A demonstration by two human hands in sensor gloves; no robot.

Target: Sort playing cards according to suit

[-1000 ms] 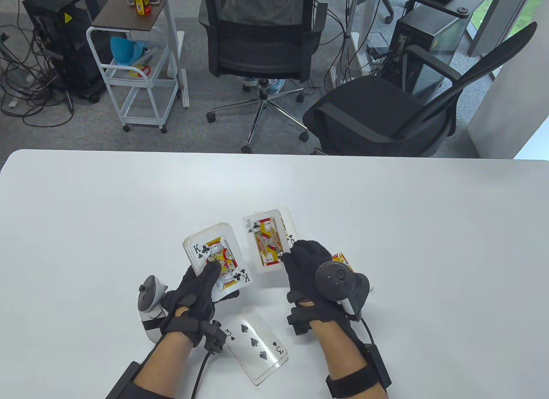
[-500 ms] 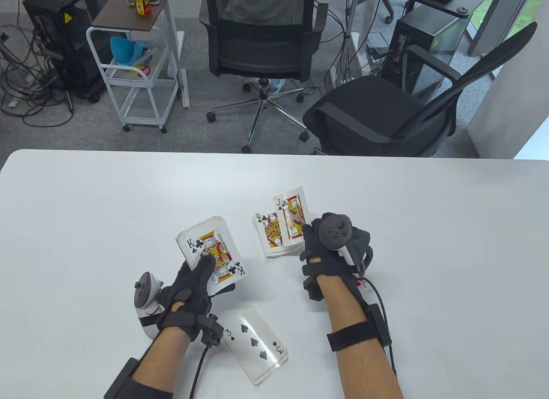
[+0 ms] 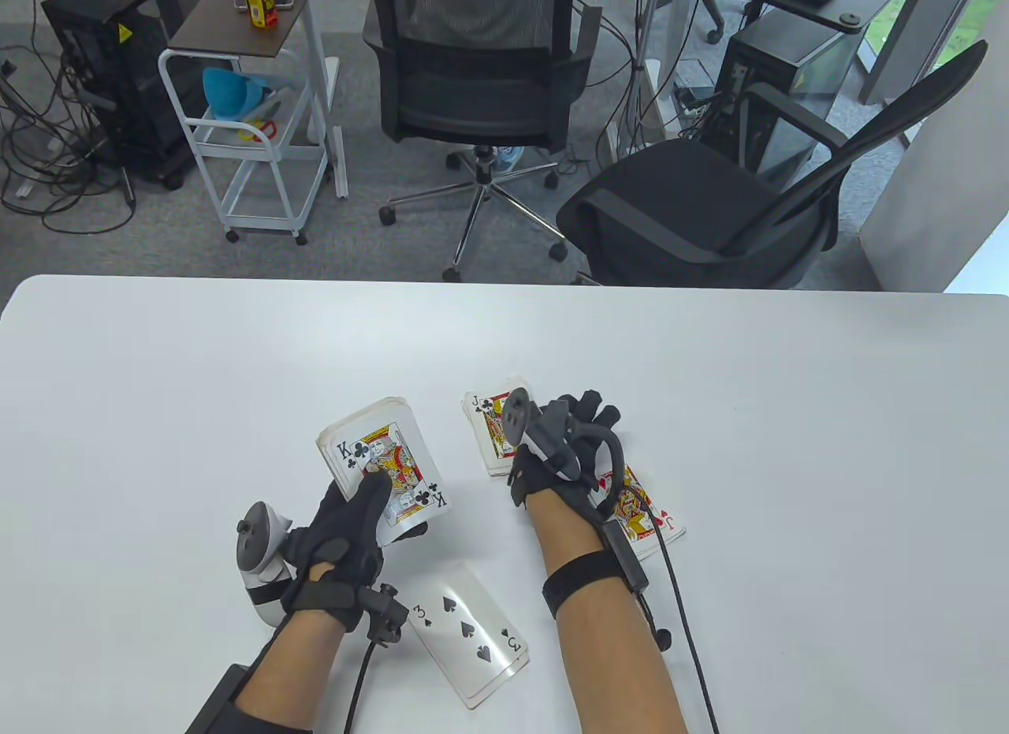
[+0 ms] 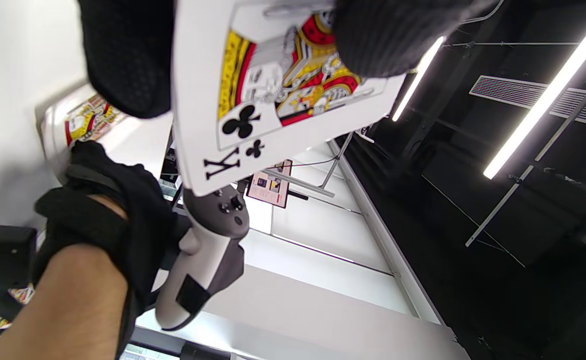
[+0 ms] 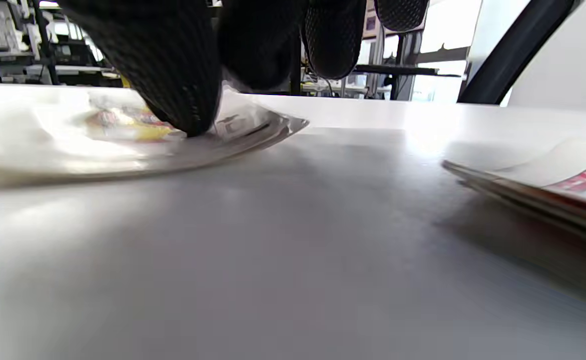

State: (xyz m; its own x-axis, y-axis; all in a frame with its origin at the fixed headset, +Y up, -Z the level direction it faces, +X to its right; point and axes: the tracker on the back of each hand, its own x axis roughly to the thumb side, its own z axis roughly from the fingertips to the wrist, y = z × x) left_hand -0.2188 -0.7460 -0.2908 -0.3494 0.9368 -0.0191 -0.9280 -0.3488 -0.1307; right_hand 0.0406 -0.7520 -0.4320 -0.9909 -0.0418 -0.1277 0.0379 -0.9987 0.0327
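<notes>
My left hand (image 3: pixel 359 501) grips the deck (image 3: pixel 378 454), which shows the king of clubs (image 4: pixel 272 90), thumb on the face and fingers underneath. My right hand (image 3: pixel 571 422) lies on its side over the clubs pile (image 3: pixel 490 434), whose top card is the jack of clubs (image 3: pixel 493 419). In the right wrist view one fingertip (image 5: pixel 172 75) presses down on that card (image 5: pixel 252 131), and the other fingers hang loosely above it. The hearts pile (image 3: pixel 642 517), red jack on top, lies just right of my right wrist. The spades pile (image 3: pixel 469 635), topped by the three of spades, lies near the front edge between my forearms.
The white table (image 3: pixel 158 419) stretches bare to the left, right and far side of the piles. Beyond its far edge stand two black office chairs (image 3: pixel 481 80), a white trolley (image 3: pixel 244 135) and computer cases on the floor.
The right hand carried the jack of clubs from in front of the pile and laid it flat over the queen of clubs. The left hand with the deck drifted slightly left.
</notes>
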